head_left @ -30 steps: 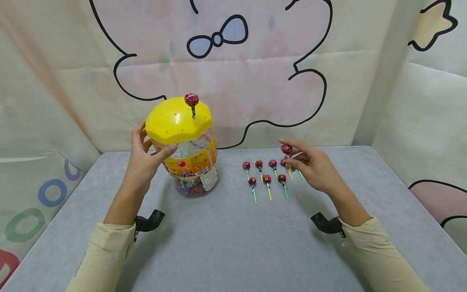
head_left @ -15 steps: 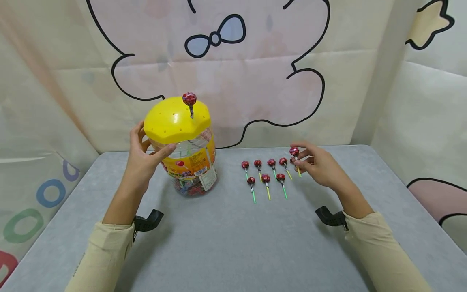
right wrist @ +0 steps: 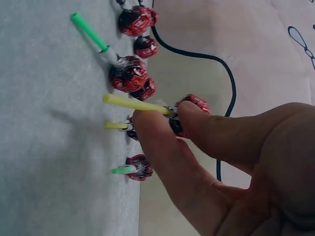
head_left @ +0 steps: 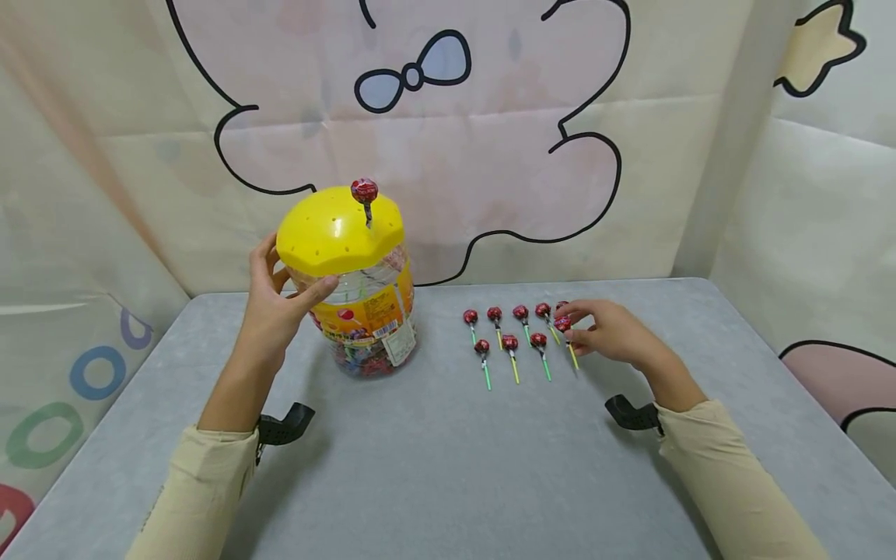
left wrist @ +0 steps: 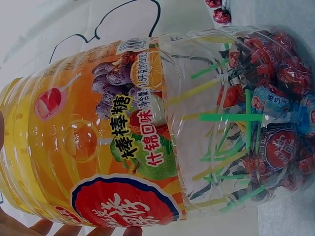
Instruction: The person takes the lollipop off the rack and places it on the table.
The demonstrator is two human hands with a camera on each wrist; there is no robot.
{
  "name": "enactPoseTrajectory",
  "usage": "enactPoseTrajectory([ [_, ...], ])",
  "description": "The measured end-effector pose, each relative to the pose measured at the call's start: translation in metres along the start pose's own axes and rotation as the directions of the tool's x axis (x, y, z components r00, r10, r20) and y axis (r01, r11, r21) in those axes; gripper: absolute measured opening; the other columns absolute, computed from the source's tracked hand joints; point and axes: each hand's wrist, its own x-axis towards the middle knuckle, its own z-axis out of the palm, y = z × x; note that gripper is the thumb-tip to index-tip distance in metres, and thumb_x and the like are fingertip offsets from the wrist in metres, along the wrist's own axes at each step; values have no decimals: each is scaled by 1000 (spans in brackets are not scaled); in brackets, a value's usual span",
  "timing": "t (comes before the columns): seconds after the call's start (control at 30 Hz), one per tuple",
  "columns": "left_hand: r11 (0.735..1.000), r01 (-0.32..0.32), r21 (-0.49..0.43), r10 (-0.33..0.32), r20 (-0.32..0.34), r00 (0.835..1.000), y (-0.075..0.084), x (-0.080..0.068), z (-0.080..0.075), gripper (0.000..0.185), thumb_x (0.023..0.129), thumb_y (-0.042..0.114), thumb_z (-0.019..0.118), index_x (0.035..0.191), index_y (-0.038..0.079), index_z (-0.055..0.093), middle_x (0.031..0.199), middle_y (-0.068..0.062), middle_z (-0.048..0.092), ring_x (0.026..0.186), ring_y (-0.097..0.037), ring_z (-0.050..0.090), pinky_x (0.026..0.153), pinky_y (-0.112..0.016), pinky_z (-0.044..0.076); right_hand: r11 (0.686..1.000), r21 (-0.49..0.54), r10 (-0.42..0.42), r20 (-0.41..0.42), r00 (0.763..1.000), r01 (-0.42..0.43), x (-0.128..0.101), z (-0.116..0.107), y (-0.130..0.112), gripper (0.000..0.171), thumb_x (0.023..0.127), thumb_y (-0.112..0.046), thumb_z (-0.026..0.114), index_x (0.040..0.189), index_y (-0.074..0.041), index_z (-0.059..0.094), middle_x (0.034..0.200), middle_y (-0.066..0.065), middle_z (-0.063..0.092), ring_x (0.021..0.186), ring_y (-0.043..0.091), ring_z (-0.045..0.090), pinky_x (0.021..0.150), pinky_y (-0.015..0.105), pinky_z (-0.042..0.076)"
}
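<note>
My left hand [head_left: 276, 315] grips the side of a clear plastic candy jar [head_left: 364, 319] just below its yellow lid [head_left: 336, 229]. The left wrist view shows lollipops [left wrist: 280, 150] packed inside, behind an orange label. One red lollipop [head_left: 365, 190] stands upright on the lid. At the right, my right hand [head_left: 609, 334] pinches a red-wrapped lollipop [right wrist: 133, 103] with a yellow stick between thumb and finger, just under its head. It is tilted and appears held just above the table. Several matching lollipops [head_left: 520, 313] lie in two rows to its left.
The grey table [head_left: 448, 467] runs back to a cloth backdrop [head_left: 504, 171] with cartoon outlines. A black wrist camera mount [head_left: 285, 424] sits on the left forearm and another mount [head_left: 632, 414] on the right.
My right hand moved right with the pinched lollipop, then lowered it toward the near row. My left hand and the jar stay in place.
</note>
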Motion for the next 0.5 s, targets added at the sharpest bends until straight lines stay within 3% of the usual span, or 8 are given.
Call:
enactPoseTrajectory([
  [0.23, 1000, -1, 6, 1, -6, 1000, -2, 1, -1, 94, 90, 28, 74, 156, 31, 6, 161, 0, 14, 145, -29, 23, 114, -66, 31, 994, -90, 66, 23, 998, -63, 10, 4, 10, 40, 96, -5, 61, 135, 5, 56, 127, 28, 59, 73, 11, 70, 68, 30, 60],
  [0.5, 1000, -1, 14, 1, -4, 1000, -3, 0, 0, 94, 90, 28, 74, 156, 31, 6, 161, 0, 14, 145, -30, 24, 114, -65, 31, 980, -190, 68, 45, 997, -58, 13, 9, 14, 40, 93, -11, 66, 130, 4, 60, 119, 24, 66, 75, 14, 73, 67, 28, 52],
])
